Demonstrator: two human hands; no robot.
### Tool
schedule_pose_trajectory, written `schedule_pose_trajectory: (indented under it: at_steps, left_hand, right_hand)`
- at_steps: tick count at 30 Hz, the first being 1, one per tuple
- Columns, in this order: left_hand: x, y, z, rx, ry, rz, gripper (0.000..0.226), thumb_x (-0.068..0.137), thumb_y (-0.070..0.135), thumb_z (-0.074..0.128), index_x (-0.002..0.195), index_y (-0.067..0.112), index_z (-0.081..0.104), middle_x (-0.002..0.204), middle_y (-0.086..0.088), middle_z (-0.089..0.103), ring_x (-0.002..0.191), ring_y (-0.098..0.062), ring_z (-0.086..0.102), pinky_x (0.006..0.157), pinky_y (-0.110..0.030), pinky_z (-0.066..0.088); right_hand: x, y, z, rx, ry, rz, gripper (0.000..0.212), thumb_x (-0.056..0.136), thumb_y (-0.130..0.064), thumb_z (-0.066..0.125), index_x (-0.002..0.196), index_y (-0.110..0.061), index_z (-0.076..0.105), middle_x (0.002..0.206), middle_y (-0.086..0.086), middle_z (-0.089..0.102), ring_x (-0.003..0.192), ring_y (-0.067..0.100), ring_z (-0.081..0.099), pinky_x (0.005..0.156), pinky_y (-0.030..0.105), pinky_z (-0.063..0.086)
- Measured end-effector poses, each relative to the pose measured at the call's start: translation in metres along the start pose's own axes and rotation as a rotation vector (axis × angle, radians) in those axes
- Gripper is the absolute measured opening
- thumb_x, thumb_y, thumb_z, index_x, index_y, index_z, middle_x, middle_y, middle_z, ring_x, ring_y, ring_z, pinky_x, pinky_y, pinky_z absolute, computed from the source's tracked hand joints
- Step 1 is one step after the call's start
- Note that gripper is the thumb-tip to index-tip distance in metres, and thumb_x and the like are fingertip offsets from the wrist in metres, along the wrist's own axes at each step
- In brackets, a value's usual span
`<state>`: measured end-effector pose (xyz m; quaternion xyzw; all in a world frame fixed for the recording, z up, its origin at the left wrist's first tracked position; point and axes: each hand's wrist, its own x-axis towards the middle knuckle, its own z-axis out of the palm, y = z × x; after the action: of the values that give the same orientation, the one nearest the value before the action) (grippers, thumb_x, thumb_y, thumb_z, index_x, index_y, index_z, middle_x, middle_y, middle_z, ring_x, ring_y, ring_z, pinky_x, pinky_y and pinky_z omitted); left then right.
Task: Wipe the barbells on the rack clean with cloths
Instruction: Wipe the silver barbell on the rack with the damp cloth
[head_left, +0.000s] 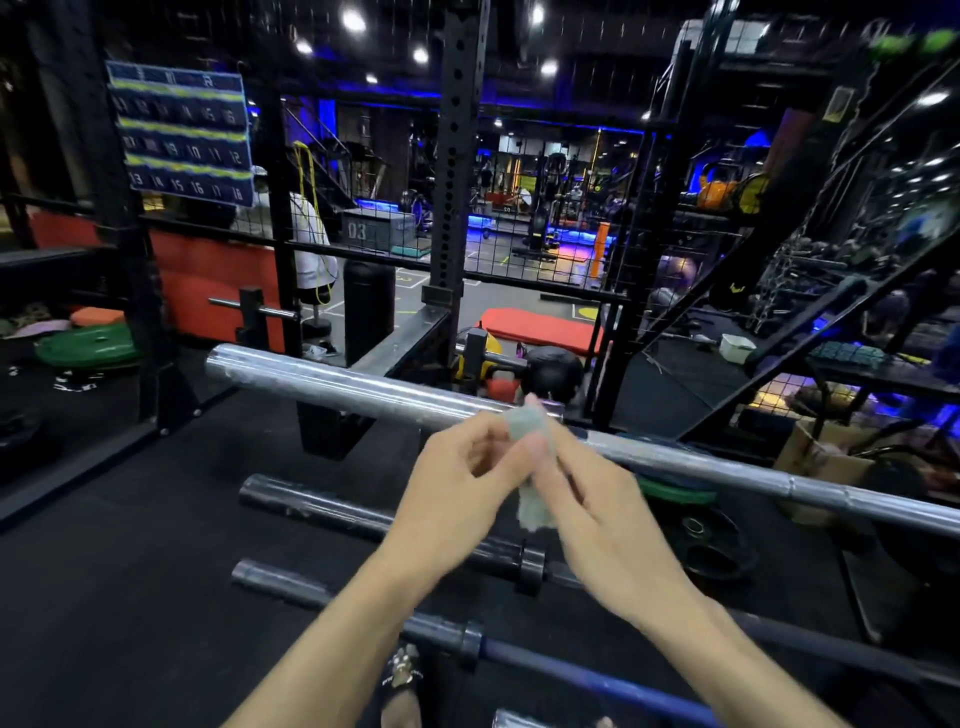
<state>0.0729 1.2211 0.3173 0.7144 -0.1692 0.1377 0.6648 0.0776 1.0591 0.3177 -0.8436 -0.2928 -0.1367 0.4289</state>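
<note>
Barbells lie in a row in front of me, running from lower right to upper left. Top silver barbell is the highest and brightest one; its thick sleeve end points upper left, and its shaft passes behind my hands toward the right edge of view. Below it, a dark barbell with a collar, then a third bar whose shaft turns blue toward the lower right.

Cloth: small, pale grey-green, bunched into a narrow strip, held upright between both hands, just in front of the silver barbell; whether it touches the bar I cannot tell. Its frayed lower end hangs free below my fingers.

My left hand has fingers curled, thumb and fingertips pinching the cloth from the left. My right hand pinches the same strip from the right. The two hands are close together, meeting at the cloth. Motion blur on fingertips; exact finger placement unclear.

Beyond the bars: black upright post with holes, wire mesh, red mat on the floor, green plate at left.
</note>
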Motion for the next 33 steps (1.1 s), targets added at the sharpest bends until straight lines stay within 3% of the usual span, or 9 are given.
schedule_pose_trajectory:
  at_steps: [4, 6, 10, 14, 20, 24, 28, 31, 33]
  left_hand:
    - [-0.017, -0.004, -0.009, -0.174, -0.057, -0.166, 0.030, 0.104, 0.037, 0.054, 0.114, 0.012, 0.069, 0.110, -0.010, 0.075, 0.106, -0.029, 0.070, 0.093, -0.044, 0.055]
    - [-0.024, -0.002, -0.012, -0.182, -0.098, -0.208, 0.030, 0.105, 0.035, 0.053, 0.120, 0.013, 0.066, 0.115, -0.015, 0.073, 0.111, -0.039, 0.068, 0.097, -0.058, 0.053]
    - [-0.027, 0.004, -0.017, -0.034, -0.006, -0.186, 0.016, 0.101, 0.026, 0.064, 0.109, 0.013, 0.067, 0.091, -0.013, 0.077, 0.085, -0.031, 0.075, 0.077, -0.050, 0.058]
    - [-0.021, 0.007, -0.022, 0.172, 0.076, -0.166, 0.015, 0.099, 0.032, 0.066, 0.099, 0.017, 0.069, 0.079, -0.006, 0.077, 0.075, -0.025, 0.076, 0.075, -0.053, 0.061]
    - [0.032, 0.010, -0.035, 0.283, 0.021, -0.109, 0.011, 0.100, 0.029, 0.064, 0.100, 0.018, 0.068, 0.083, -0.002, 0.078, 0.077, -0.021, 0.075, 0.077, -0.046, 0.060]
    - [0.090, -0.009, -0.031, 0.586, 0.160, -0.060, 0.015, 0.097, 0.035, 0.064, 0.091, 0.022, 0.065, 0.073, 0.001, 0.071, 0.080, -0.026, 0.068, 0.075, -0.043, 0.052]
    - [0.099, -0.034, -0.035, 1.143, 0.259, -0.036, 0.021, 0.095, 0.038, 0.060, 0.112, 0.025, 0.064, 0.103, 0.005, 0.066, 0.111, -0.028, 0.050, 0.089, -0.041, 0.035]
    - [0.101, -0.036, -0.038, 1.132, 0.201, 0.189, 0.044, 0.096, 0.033, 0.062, 0.138, 0.020, 0.057, 0.131, 0.001, 0.057, 0.123, -0.024, 0.045, 0.102, -0.038, 0.038]
    - [0.106, -0.036, -0.029, 1.164, -0.012, 0.250, 0.032, 0.103, 0.038, 0.048, 0.124, 0.021, 0.065, 0.119, 0.001, 0.066, 0.115, -0.023, 0.056, 0.104, -0.043, 0.042]
  right_hand:
    - [-0.014, -0.009, -0.002, 0.462, -0.149, 0.237, 0.057, 0.099, -0.043, 0.061, 0.150, -0.044, 0.038, 0.137, -0.030, 0.058, 0.129, -0.008, 0.052, 0.106, 0.019, 0.042]
    - [-0.017, -0.007, -0.006, 0.718, -0.188, 0.392, 0.063, 0.093, -0.034, 0.072, 0.150, -0.036, 0.044, 0.132, -0.014, 0.067, 0.125, 0.006, 0.061, 0.106, 0.029, 0.047]
    - [-0.021, -0.001, -0.005, 0.825, -0.164, 0.485, 0.038, 0.088, -0.019, 0.078, 0.123, -0.008, 0.068, 0.118, 0.019, 0.072, 0.109, 0.031, 0.071, 0.093, 0.042, 0.057]
    - [-0.016, 0.003, -0.009, 0.662, -0.028, 0.443, 0.017, 0.087, -0.013, 0.076, 0.100, -0.005, 0.069, 0.101, 0.020, 0.075, 0.089, 0.033, 0.072, 0.081, 0.046, 0.056]
    - [0.034, 0.013, -0.040, 0.368, -0.026, 0.264, 0.016, 0.095, -0.008, 0.069, 0.110, -0.012, 0.070, 0.093, 0.009, 0.078, 0.077, 0.023, 0.072, 0.068, 0.033, 0.057]
    - [0.086, 0.035, -0.054, 0.125, 0.080, 0.175, 0.017, 0.095, -0.018, 0.068, 0.111, -0.023, 0.071, 0.096, -0.005, 0.076, 0.086, 0.008, 0.071, 0.080, 0.027, 0.055]
    - [0.103, 0.068, -0.050, -0.179, -0.028, 0.229, 0.019, 0.101, -0.037, 0.057, 0.108, -0.025, 0.070, 0.101, -0.014, 0.070, 0.093, 0.001, 0.062, 0.083, 0.023, 0.047]
    - [0.100, 0.085, -0.040, -0.324, -0.103, 0.257, 0.041, 0.106, -0.043, 0.041, 0.075, -0.019, 0.055, 0.072, -0.003, 0.061, 0.070, 0.019, 0.058, 0.070, 0.038, 0.045]
    - [0.099, 0.088, -0.035, -0.381, -0.098, 0.248, 0.047, 0.108, -0.042, 0.034, 0.068, -0.018, 0.042, 0.066, 0.001, 0.053, 0.067, 0.023, 0.053, 0.064, 0.040, 0.040]
